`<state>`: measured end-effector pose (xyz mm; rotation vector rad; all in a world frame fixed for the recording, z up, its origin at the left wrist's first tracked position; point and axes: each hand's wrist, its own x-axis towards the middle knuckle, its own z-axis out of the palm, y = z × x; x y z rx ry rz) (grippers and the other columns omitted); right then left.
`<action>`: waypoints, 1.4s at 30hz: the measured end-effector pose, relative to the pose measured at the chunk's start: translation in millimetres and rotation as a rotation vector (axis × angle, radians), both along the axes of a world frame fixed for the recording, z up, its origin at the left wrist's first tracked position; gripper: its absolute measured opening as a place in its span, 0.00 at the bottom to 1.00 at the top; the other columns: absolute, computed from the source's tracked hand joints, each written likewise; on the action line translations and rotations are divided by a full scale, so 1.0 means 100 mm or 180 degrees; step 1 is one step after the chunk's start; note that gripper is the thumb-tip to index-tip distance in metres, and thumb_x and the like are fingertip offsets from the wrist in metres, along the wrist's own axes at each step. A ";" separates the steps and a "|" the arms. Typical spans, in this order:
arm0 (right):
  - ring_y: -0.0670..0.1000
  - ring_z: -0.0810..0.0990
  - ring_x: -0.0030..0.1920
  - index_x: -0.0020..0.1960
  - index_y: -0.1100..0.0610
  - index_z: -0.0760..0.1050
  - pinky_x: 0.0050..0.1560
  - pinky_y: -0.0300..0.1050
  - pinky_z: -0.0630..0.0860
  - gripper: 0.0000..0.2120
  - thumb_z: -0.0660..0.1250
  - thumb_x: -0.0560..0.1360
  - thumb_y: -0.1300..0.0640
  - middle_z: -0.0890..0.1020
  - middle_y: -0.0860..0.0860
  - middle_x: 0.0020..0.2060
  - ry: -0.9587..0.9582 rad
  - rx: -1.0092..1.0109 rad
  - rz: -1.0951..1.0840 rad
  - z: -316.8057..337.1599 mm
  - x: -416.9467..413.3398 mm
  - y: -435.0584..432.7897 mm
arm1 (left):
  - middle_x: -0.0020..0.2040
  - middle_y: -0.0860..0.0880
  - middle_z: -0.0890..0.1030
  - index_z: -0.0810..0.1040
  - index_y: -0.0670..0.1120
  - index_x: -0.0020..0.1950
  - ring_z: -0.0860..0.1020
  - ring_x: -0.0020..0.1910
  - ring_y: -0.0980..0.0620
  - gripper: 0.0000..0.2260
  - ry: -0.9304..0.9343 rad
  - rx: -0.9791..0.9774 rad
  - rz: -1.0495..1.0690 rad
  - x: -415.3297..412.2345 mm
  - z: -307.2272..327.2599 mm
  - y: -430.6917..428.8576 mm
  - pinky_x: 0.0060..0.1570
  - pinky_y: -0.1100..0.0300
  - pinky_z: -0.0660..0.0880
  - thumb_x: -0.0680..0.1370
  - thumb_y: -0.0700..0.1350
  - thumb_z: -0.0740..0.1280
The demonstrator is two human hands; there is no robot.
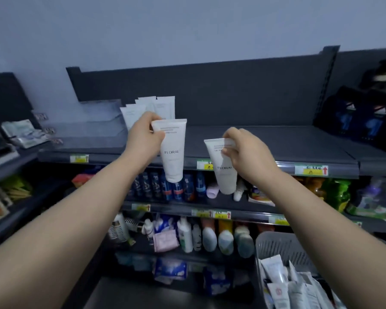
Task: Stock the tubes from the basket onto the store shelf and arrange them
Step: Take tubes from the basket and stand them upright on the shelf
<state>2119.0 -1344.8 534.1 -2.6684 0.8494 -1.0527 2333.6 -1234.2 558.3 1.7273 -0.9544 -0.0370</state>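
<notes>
Tubes hang cap-down, one gripped in each hand: left hand [143, 139] tube [173, 150] nearer the stocked row [149, 108] than right hand [245, 152] tube [223, 170].

Lower tier: dark blue cans [165, 186] in a row. Below: white bottles [185, 236]. Yellow price labels [311, 170].

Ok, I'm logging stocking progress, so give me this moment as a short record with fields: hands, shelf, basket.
left hand: holds a white FLORAL tube by its crimped end, cap down
right hand: holds a second white tube the same way
top shelf: a few white tubes standing at the back left, the rest mostly bare
basket: grey, lower right, more tubes inside
</notes>
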 end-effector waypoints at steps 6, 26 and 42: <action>0.56 0.76 0.47 0.56 0.54 0.71 0.46 0.53 0.74 0.09 0.65 0.77 0.56 0.75 0.51 0.48 -0.0259 -0.0013 -0.0027 0.27 0.46 -0.15 | 0.44 0.50 0.78 0.72 0.57 0.40 0.79 0.46 0.44 0.14 0.0032 -0.0007 0.0089 0.45 0.29 -0.25 0.44 0.37 0.80 0.72 0.36 0.59; 0.53 0.75 0.45 0.54 0.52 0.70 0.43 0.49 0.73 0.07 0.64 0.77 0.55 0.73 0.48 0.46 -0.0019 0.0189 0.0028 0.25 2.11 -1.26 | 0.52 0.46 0.74 0.72 0.46 0.53 0.73 0.46 0.47 0.13 -0.0773 0.1652 -0.0065 1.87 0.31 -1.71 0.37 0.60 0.71 0.74 0.32 0.55; 0.55 0.75 0.48 0.60 0.56 0.70 0.45 0.50 0.74 0.12 0.62 0.78 0.55 0.73 0.51 0.50 0.0047 0.0420 0.0386 0.22 2.89 -0.91 | 0.63 0.47 0.75 0.72 0.44 0.64 0.73 0.61 0.47 0.23 -0.1813 0.0977 0.0543 2.04 0.65 -1.23 0.53 0.55 0.72 0.72 0.28 0.55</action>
